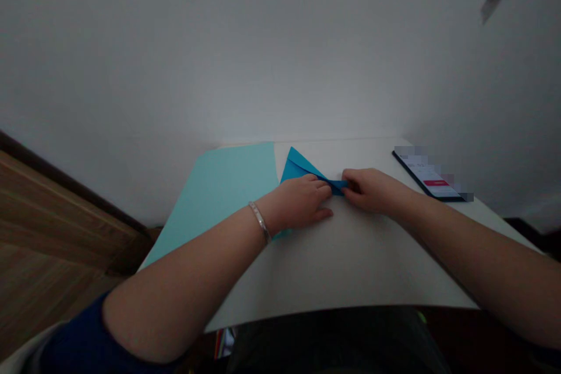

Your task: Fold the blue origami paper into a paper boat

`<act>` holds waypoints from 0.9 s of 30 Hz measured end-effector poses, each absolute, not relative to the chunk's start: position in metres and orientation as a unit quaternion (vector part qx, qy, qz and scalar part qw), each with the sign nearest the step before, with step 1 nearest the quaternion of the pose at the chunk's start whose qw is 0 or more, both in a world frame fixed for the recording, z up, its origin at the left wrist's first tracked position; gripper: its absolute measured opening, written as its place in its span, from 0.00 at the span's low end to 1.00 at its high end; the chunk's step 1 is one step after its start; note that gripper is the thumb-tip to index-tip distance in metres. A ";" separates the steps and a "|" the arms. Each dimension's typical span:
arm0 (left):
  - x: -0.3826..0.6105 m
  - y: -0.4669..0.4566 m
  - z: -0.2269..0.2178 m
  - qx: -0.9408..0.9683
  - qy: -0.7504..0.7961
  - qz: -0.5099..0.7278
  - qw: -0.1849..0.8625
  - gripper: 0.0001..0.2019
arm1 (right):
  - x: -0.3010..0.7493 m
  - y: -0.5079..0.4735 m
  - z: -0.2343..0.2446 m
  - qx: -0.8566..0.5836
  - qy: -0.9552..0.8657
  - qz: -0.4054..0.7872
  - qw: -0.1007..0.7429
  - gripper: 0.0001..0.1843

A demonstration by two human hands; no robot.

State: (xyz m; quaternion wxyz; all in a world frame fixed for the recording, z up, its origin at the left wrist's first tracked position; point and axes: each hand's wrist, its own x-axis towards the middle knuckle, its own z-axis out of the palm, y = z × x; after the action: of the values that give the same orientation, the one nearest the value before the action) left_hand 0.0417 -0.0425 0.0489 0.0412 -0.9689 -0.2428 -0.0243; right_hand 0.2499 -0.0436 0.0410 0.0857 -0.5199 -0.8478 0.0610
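Observation:
A blue sheet of folded paper [295, 165] lies on the white table, with a pointed corner toward the wall and a narrow folded strip reaching right. My left hand [304, 201], with a silver bangle at the wrist, lies over its lower left part. The fingers press on the paper and the thumb is stretched apart on the tabletop. At the right end of the strip, my right hand [366, 190] pinches the paper between thumb and curled fingers. Both hands cover parts of the folds.
A pale turquoise sheet [223, 187] spreads over the table's left side, partly under my left arm. A phone [432, 178] with a lit screen lies at the right. The white table [350, 269] backs onto a grey wall [280, 47]. Wooden furniture [56, 234] stands at left.

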 end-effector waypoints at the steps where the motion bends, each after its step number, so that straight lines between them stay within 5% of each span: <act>1: 0.041 -0.042 0.049 -0.970 -0.240 -0.023 0.038 0.16 | 0.250 -0.043 0.041 -0.519 -0.848 0.062 0.086 0.05; 10: 0.042 -0.044 0.047 -0.966 -0.251 -0.023 0.058 0.16 | 0.253 -0.042 0.041 -0.505 -0.853 0.082 0.101 0.03; 16: 0.045 -0.046 0.049 -0.952 -0.286 -0.013 0.106 0.13 | 0.254 -0.041 0.039 -0.505 -0.852 0.110 0.086 0.12; 27: 0.042 -0.041 0.040 -0.943 -0.267 -0.115 0.165 0.08 | 0.251 -0.044 0.047 -0.497 -0.859 0.097 0.080 0.11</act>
State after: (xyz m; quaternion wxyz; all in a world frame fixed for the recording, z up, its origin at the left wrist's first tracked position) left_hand 0.0420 -0.0414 0.0404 0.1655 -0.9425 -0.2665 -0.1150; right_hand 0.2507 -0.0437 0.0470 0.0803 -0.4969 -0.8587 0.0967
